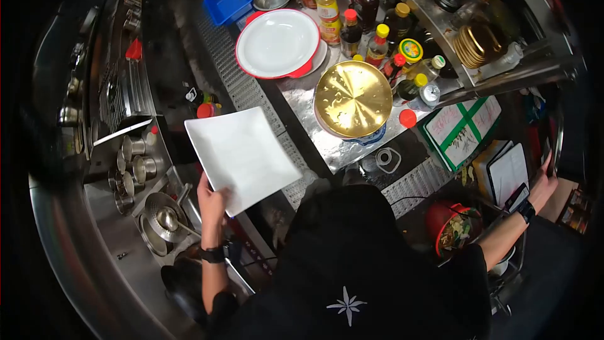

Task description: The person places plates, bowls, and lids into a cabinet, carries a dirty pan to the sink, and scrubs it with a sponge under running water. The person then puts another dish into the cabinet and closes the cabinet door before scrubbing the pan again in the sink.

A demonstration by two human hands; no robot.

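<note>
My left hand (pixel 212 203) is closed on the near-left edge of a square white plate (pixel 244 156), with the thumb on the plate's top face. The plate is bare and held tilted, left of my body. Far to the right, my right hand (pixel 542 187) has its fingers stretched out against the edge of a dark upright panel with a shiny metal rim (pixel 558 145). Whether the fingertips hook around that rim is too small to tell. Beside this wrist stand a book-like white-covered object (pixel 508 175) and a green-taped box (pixel 464 127).
A gold pan (pixel 353 99) and a white oval dish with red rim (pixel 278 43) sit on the foil-covered counter, near sauce bottles (pixel 377 45). A red bin of scraps (pixel 458 230) stands at lower right. Metal pots (pixel 144 168) and a strainer (pixel 165 214) lie left.
</note>
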